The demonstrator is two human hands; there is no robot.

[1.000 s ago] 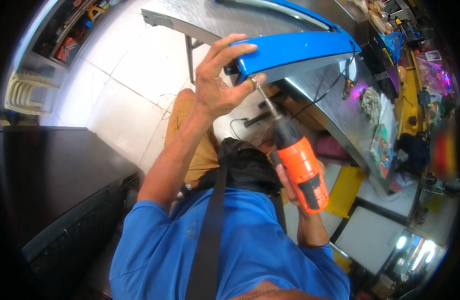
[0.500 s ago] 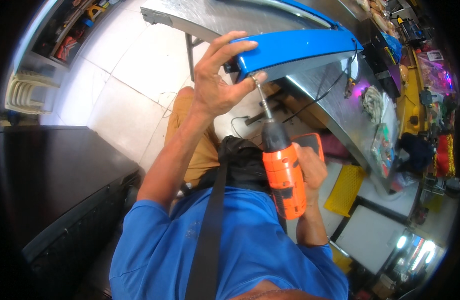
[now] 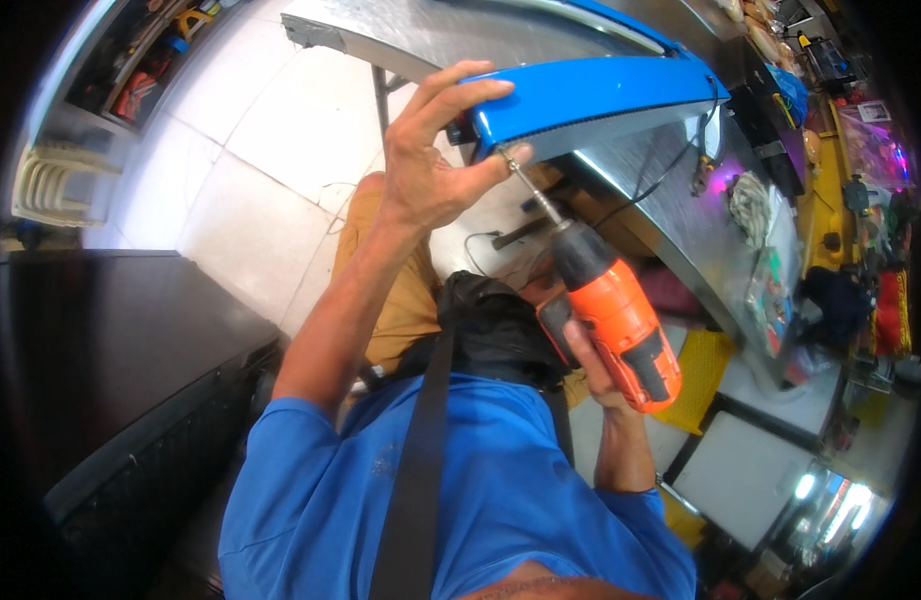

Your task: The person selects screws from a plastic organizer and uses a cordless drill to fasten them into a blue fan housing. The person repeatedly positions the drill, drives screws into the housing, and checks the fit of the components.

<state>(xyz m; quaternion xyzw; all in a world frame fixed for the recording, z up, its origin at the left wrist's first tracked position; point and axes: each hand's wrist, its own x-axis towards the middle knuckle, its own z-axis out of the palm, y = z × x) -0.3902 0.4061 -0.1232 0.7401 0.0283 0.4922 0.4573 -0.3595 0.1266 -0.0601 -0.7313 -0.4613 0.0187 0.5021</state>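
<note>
My left hand is raised and grips the near end of a long blue plastic panel, thumb under its edge and fingers over the top. My right hand holds an orange and black cordless drill by its handle. The drill's thin bit points up and to the left, its tip at the underside of the panel's end, right by my left thumb. The panel's far end rests over a metal table.
A black strap and black bag lie across my lap. A dark cabinet stands at my left, with stacked white chairs beyond. Cables, tools and cluttered goods crowd the table's right side. Yellow mats lie below.
The drill's body has swung to the right and risen slightly, while its bit stays at the panel's end. My left hand keeps its hold on the panel.
</note>
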